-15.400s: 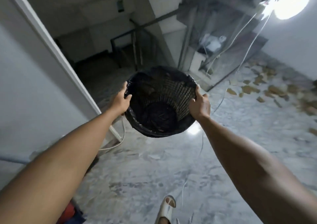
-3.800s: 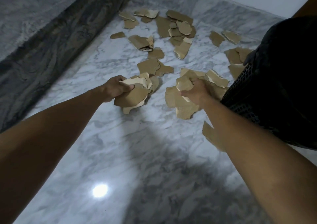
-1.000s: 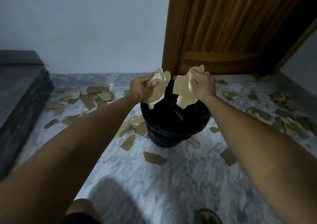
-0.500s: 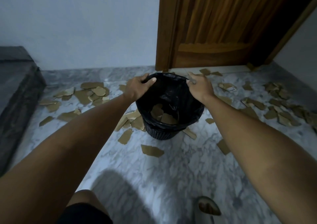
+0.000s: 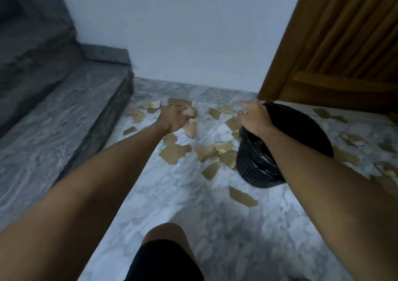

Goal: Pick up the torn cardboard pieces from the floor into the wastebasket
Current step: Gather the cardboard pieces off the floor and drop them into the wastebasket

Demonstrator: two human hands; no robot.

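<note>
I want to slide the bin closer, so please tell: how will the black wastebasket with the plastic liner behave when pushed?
The black mesh wastebasket with the plastic liner probably slides easily, since the polished marble floor looks smooth. It seems light, holding only a few brown cardboard pieces. Being upright, it might tip if pushed near the rim.

wastebasket (image 5: pixel 260 168) right, cardboard pieces (image 5: pixel 206 151) left of it, steps (image 5: pixel 64 112) far left

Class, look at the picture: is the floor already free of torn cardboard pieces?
No: many cardboard pieces lie scattered on the marble floor beside the black wastebasket and near the step.
</note>
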